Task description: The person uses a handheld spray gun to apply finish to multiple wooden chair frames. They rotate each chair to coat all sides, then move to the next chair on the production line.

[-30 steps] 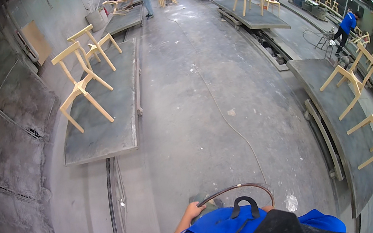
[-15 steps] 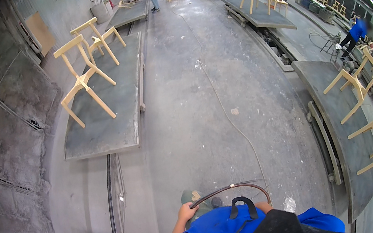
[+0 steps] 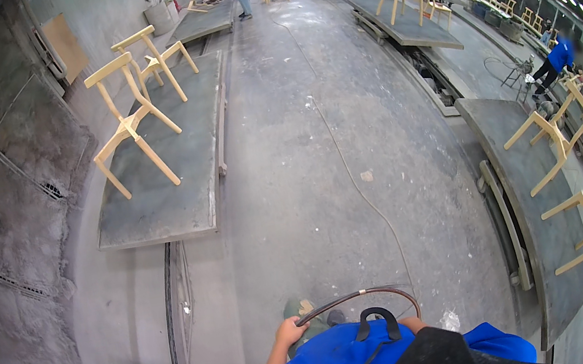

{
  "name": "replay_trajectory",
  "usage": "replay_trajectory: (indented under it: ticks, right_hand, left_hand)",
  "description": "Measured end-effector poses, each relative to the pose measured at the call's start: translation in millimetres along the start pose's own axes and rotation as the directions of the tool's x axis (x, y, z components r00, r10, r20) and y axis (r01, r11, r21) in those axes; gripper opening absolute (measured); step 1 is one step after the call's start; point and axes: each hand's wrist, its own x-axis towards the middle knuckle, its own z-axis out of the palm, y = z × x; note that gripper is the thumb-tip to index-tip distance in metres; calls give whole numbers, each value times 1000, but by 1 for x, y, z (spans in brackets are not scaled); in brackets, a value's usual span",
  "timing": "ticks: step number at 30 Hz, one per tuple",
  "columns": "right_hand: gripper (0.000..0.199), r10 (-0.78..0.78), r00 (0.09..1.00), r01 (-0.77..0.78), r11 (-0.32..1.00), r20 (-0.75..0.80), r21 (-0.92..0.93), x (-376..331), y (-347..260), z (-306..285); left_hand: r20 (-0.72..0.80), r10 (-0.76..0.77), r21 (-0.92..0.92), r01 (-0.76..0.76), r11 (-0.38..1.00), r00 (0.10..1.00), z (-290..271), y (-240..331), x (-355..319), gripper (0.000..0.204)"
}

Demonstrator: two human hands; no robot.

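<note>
My left hand (image 3: 290,331) is closed around one end of the visible arc of a dark brown hose (image 3: 342,298). The hose bows out in front of my waist and carries a small pale band near its middle. Its other side curves down to my right hand (image 3: 412,324), of which only a small part shows beside the blue shirt (image 3: 343,354). The fingers of that hand are hidden. A black strap loop (image 3: 377,322) lies over the shirt between the two hands.
Two bare wooden chair frames stand on a grey platform (image 3: 155,197) at left, others on the right platform (image 3: 540,240). A thin cable (image 3: 351,172) trails along the concrete floor. Several co-workers in blue are farther off, one (image 3: 553,65) at right. Rails (image 3: 175,317) run beneath the platforms.
The view has shifted very slightly. Both hands and the brown hose keep nearly the same place and shape.
</note>
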Motion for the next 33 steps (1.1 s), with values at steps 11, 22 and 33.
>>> replay_trajectory:
  ticks: [11, 22, 33]
  right_hand:
    - [44, 0, 999, 2, 999, 35, -40, 0, -7, -10]
    - [45, 6, 998, -5, 1000, 63, -22, 6, -17, -42]
    - [46, 13, 999, -12, 1000, 51, -23, 9, -27, -57]
  left_hand:
    - [-2, 1, -67, -1, 998, 1000, 19, -16, 0, 39]
    - [-58, -69, -25, 68, 997, 996, -7, -2, -3, 37]
    - [-28, -4, -13, 4, 1000, 1000, -14, 9, 3, 41]
